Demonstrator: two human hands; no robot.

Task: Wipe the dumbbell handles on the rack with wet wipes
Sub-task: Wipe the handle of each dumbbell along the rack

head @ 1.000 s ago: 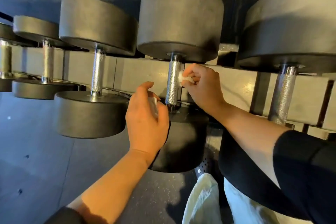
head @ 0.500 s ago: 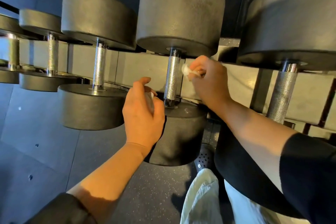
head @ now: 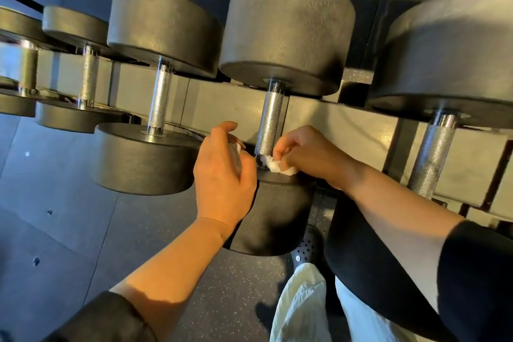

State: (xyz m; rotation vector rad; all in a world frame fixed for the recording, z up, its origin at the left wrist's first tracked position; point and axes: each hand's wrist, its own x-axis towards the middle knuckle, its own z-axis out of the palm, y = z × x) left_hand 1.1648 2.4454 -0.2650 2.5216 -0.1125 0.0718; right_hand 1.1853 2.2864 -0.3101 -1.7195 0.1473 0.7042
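Right hand [head: 311,157] pinches a crumpled white wet wipe [head: 279,167] against the knurled steel dumbbell handle [head: 270,123]; left hand [head: 223,172], fingers curled round something white, blocks the lower black weight head [head: 273,216].

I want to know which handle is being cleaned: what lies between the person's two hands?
In the head view, the lower end of the middle dumbbell's knurled handle lies between the left hand and the right hand, which presses a white wipe against it.

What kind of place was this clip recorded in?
Most likely a gym's free-weight area: a row of round-headed dumbbells with knurled steel handles sits on a rack, above speckled rubber flooring.
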